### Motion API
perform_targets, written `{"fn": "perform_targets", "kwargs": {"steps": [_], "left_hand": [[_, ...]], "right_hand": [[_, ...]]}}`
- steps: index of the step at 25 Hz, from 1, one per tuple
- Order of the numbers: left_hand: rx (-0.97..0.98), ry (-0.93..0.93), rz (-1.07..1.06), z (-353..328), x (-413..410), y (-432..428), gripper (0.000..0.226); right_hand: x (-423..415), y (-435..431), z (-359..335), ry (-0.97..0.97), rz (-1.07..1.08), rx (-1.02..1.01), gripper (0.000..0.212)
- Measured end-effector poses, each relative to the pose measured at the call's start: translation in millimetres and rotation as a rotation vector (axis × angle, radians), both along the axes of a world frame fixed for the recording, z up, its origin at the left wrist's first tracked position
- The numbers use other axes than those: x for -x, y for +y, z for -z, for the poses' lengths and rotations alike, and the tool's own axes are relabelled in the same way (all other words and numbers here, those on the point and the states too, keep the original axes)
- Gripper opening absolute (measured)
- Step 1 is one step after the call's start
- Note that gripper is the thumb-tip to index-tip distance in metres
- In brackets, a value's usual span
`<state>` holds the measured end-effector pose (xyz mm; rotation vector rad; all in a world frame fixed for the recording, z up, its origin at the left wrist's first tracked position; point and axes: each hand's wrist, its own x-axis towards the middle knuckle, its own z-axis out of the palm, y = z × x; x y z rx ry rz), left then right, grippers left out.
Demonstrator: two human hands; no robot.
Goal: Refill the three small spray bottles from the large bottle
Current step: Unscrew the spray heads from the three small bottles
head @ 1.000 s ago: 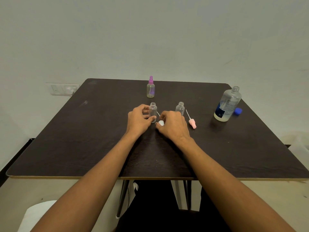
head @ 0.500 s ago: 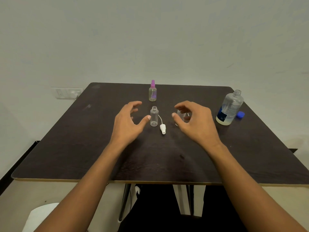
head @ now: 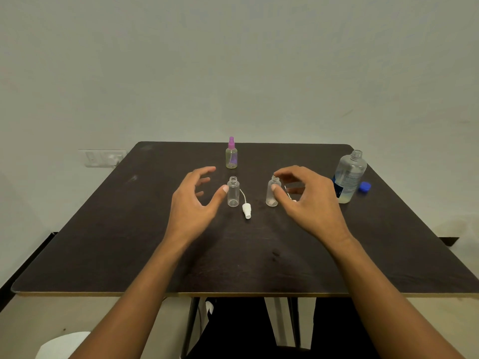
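Two small clear bottles stand uncapped mid-table: one (head: 233,194) by my left thumb, the other (head: 272,194) just left of my right thumb. A white spray head (head: 246,209) with its tube lies between them. A third small bottle (head: 231,158) with a purple spray top stands farther back. The large clear bottle (head: 348,177) stands open at the right, its blue cap (head: 364,187) beside it. My left hand (head: 193,206) hovers open, thumb close to the left bottle. My right hand (head: 307,200) is open, fingers curled over the right bottle, hiding whatever lies behind it.
The dark wooden table (head: 129,242) has its front edge near me and its back edge against a pale wall. A white wall socket (head: 102,158) sits at the left. A white stool (head: 62,344) shows at the lower left.
Both hands let go of the left bottle and white spray head and spread apart. My right hand moved right, toward the second uncapped bottle. The pink spray head is now hidden.
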<state>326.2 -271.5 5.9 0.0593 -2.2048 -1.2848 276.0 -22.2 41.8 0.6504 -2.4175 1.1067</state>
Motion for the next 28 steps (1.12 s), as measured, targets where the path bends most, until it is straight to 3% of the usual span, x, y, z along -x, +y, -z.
{"fn": "perform_targets", "kwargs": {"steps": [8,17,23,28], "left_hand": [[-0.078,-0.099,0.004,-16.5,94.3,-20.1,0.039],[0.028,-0.372,0.056,28.6,216.5,-42.3,0.076],[0.038,-0.325,0.029,42.0,243.1,-42.4,0.075],[0.007,-0.262,-0.025,53.6,250.0,-43.7,0.059]], "right_hand": [[72.3,-28.2,-27.5,-0.022,-0.041,-0.018,0.023],[182.1,-73.8,-39.7,-0.16,-0.112,-0.29,0.033],[231.0,-100.2,-26.8,-0.214,-0.144,-0.378,0.039],[260.3,-143.4,-13.7,-0.191,-0.215,-0.435,0.039]]}}
